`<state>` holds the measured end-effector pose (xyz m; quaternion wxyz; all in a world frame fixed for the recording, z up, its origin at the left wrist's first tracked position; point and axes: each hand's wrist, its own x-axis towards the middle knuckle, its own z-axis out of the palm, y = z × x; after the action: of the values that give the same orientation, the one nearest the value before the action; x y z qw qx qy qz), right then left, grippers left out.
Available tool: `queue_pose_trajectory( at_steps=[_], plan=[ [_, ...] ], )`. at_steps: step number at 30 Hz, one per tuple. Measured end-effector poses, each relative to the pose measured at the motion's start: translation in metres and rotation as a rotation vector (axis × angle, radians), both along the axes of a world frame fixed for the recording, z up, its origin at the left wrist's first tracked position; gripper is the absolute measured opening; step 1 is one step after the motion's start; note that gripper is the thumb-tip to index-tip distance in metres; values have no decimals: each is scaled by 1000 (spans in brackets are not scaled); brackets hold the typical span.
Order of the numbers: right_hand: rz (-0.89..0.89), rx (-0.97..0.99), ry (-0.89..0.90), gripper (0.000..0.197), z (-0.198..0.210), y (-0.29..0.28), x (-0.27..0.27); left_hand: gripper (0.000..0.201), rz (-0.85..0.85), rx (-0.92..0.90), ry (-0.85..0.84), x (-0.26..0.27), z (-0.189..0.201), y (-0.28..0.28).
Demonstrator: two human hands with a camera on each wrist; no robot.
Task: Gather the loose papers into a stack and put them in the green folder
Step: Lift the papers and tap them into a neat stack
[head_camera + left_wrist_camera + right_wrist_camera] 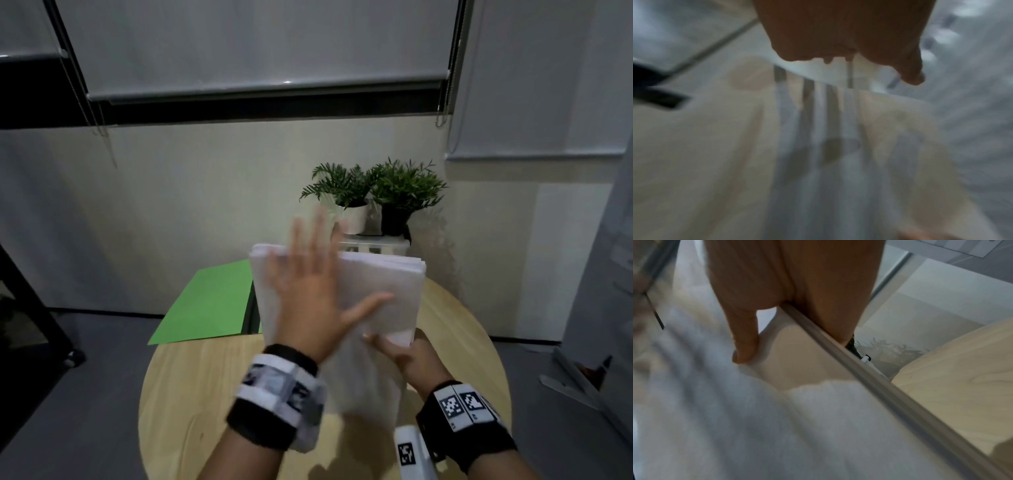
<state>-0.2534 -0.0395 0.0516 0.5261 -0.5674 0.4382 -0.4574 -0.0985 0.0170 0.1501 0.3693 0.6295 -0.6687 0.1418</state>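
Head view: above a round wooden table (pixel 212 404), the right hand (pixel 407 359) grips the stack of papers (pixel 387 291) at its near edge; the left hand (pixel 308 294), fingers spread, lies flat on the stack. The green folder (pixel 205 301) lies behind on the table. Left wrist view: blurred paper. Right wrist view: thumb (pixel 745 344) pressing the paper.

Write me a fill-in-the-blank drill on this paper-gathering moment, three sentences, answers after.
1. The right hand grips the stack of papers at its ____ edge.
2. The left hand lies on the stack with its fingers ____.
3. The green folder lies on the table to the ____ of the stack.

Missing words: near; spread; left
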Motion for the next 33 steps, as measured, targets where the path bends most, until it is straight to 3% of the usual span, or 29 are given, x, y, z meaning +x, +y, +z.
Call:
queue_pose_trajectory(
  at_steps=[2, 3, 5, 6, 8, 10, 15, 17, 21, 24, 26, 30, 33],
  plan=[
    [-11, 77, 28, 34, -13, -8, -13, 130, 67, -17, 391, 45, -17, -1],
    [-19, 89, 11, 37, -9, -6, -8, 137, 5, 23, 615, 65, -29, -1],
    [-5, 84, -13, 33, -4, -3, -5, 140, -207, 186, 975, 88, -58, -1],
    [-11, 94, -34, 30, -4, -2, -4, 132, -267, 294, 1040, 92, -73, -2],
    [1, 121, -40, 35, -5, -1, -7, 97, -299, 422, 1070, 93, -102, -7],
    [26, 151, -27, 49, -8, 2, -5, 63, -264, 402, 1140, 87, -121, -10],
    [-69, 127, -30, 33, -2, -5, -2, 29, -261, 271, 1102, 77, -102, -16],
    [-98, 50, -34, 47, 14, -5, 0, 26, -311, 160, 1156, 75, -82, -15],
    [-61, -89, -177, 35, 38, 0, 0, 36, -419, 24, 1240, 81, -70, -14],
    [33, -10, -33, 37, 20, -1, 1, 46, -323, 109, 1259, 79, -97, -16],
    [15, 81, 39, 36, 1, 0, 2, 34, -275, 184, 1267, 73, -118, -14],
    [-76, 92, 31, 66, -9, -7, -5, 28, -310, 177, 1260, 72, -121, -16],
    [-83, 148, -20, 31, -14, -10, -2, 30, -336, 233, 1248, 74, -126, -23]
  ],
)
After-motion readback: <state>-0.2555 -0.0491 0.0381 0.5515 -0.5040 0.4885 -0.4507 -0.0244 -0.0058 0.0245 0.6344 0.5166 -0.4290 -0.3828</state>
